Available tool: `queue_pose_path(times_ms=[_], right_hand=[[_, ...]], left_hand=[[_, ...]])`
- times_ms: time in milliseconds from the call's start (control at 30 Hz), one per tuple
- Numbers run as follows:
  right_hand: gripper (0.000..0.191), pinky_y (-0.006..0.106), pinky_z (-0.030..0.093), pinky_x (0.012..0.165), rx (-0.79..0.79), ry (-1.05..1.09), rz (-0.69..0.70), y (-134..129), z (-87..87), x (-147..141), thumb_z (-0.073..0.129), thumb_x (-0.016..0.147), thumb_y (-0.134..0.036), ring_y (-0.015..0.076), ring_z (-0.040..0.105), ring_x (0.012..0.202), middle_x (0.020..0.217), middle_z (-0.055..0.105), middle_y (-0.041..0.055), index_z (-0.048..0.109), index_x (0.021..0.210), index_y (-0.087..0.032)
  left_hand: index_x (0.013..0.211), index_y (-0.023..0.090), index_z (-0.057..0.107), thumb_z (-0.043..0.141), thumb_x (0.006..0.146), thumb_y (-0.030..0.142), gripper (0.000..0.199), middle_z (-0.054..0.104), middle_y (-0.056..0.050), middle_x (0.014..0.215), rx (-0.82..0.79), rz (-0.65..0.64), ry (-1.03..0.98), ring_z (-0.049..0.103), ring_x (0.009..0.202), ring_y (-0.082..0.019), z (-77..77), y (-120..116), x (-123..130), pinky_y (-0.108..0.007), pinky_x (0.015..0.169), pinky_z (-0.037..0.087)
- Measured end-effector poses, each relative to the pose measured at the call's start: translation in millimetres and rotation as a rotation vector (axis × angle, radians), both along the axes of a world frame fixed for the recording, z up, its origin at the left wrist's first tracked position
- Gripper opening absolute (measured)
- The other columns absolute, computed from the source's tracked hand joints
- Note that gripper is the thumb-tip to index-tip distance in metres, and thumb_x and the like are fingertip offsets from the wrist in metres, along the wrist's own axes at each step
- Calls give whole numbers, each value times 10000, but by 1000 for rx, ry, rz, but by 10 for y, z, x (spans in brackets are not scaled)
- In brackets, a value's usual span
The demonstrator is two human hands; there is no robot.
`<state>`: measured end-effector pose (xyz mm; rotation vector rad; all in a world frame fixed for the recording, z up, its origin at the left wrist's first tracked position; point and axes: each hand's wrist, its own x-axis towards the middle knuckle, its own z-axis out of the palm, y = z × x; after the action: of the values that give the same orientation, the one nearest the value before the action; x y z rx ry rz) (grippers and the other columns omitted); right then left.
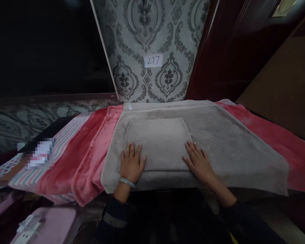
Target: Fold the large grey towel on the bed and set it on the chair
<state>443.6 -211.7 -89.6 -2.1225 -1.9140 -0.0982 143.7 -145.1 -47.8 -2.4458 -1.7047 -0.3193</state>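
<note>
A smaller grey cloth, roughly rectangular, lies flat on a larger grey towel. My left hand rests palm down with fingers spread at the small cloth's left edge; a pale bracelet circles that wrist. At its right edge my right hand lies flat, fingers apart, fingertips touching the cloth's border. Neither hand holds anything. Beneath the large towel, pink and red blankets show at the left, and pink-red fabric shows at the right.
A dark television screen stands at the back left. Patterned wallpaper carries a paper marked 277. A dark red door is at the back right. Low at the left, a white power strip lies on a pink stool.
</note>
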Motion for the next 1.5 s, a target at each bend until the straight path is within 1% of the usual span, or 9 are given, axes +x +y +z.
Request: queue_pose_path(times_ms=[133, 233, 367, 467, 600, 767, 1067, 1233, 1500], right_hand=[[608, 566, 341, 1149, 25, 52, 43, 140, 71, 218, 267, 1010, -472, 284, 271, 1503, 1595, 380, 89, 415, 1539, -213], [614, 518, 344, 1163, 87, 84, 69, 480, 243, 349, 259, 1016, -464, 277, 302, 1491, 1571, 418, 109, 415, 1540, -186], [644, 449, 310, 1193, 69, 91, 101, 1162, 594, 285, 258, 1024, -473, 265, 279, 1501, 1607, 354, 115, 359, 1567, -141], [640, 454, 297, 1193, 1, 99, 43, 1598, 771, 131, 258, 1034, -458, 279, 263, 1506, 1628, 302, 131, 331, 1576, -126], [606, 517, 274, 1182, -74, 58, -67, 1838, 647, -3, 248, 1046, -421, 310, 265, 1499, 1610, 330, 168, 378, 1543, -99], [608, 538, 290, 1159, -32, -9, -59, 1827, 372, 13, 249, 1041, -458, 325, 269, 1489, 1604, 348, 157, 438, 1510, -120], [626, 531, 335, 1128, -54, 89, -95, 1835, 387, 95, 282, 1032, -511, 396, 302, 1453, 1615, 342, 113, 426, 1529, -158], [595, 530, 326, 1134, -19, 184, -129, 1836, 360, 127, 354, 1022, -455, 390, 366, 1419, 1610, 332, 162, 428, 1521, -140], [689, 479, 301, 1189, 79, 575, -125, 1784, 377, 330, 545, 879, -336, 339, 397, 1428, 1559, 418, 174, 417, 1519, -114]], left_hand=[[1517, 237, 446, 479, 976, 418, 571, 322, -153, 1624, -130, -75, -45, 256, 1516, -349, 66, 34, -156, -591, 1155, 323], [1533, 301, 404, 453, 992, 419, 557, 353, -89, 1621, -205, -211, -113, 288, 1512, -279, 277, 200, -191, -534, 1175, 325], [1554, 224, 366, 388, 1015, 399, 567, 353, -97, 1619, -140, -280, -144, 284, 1514, -223, 684, 732, 150, -438, 1201, 311], [1557, 180, 349, 366, 1011, 425, 599, 317, -130, 1630, -211, -148, -95, 269, 1519, -267, 842, 1221, 502, -500, 1201, 294], [1555, 180, 345, 311, 1012, 450, 608, 290, -147, 1641, -250, 43, 2, 230, 1530, -297, 660, 1611, 698, -603, 1200, 218], [1566, 183, 332, 252, 1015, 474, 628, 279, -144, 1647, -244, 69, 70, 225, 1530, -306, 349, 1672, 645, -618, 1190, 222], [1556, 218, 362, 273, 1014, 490, 613, 319, -110, 1637, -223, 68, 46, 249, 1520, -302, 344, 1703, 617, -577, 1197, 238], [1511, 224, 450, 326, 998, 497, 594, 362, -130, 1611, -175, 198, -24, 292, 1493, -334, 365, 1652, 591, -541, 1172, 299], [1506, 198, 461, 456, 966, 476, 608, 328, -162, 1622, -253, 205, -205, 377, 1445, -392, 381, 1578, 398, -543, 1158, 321]])
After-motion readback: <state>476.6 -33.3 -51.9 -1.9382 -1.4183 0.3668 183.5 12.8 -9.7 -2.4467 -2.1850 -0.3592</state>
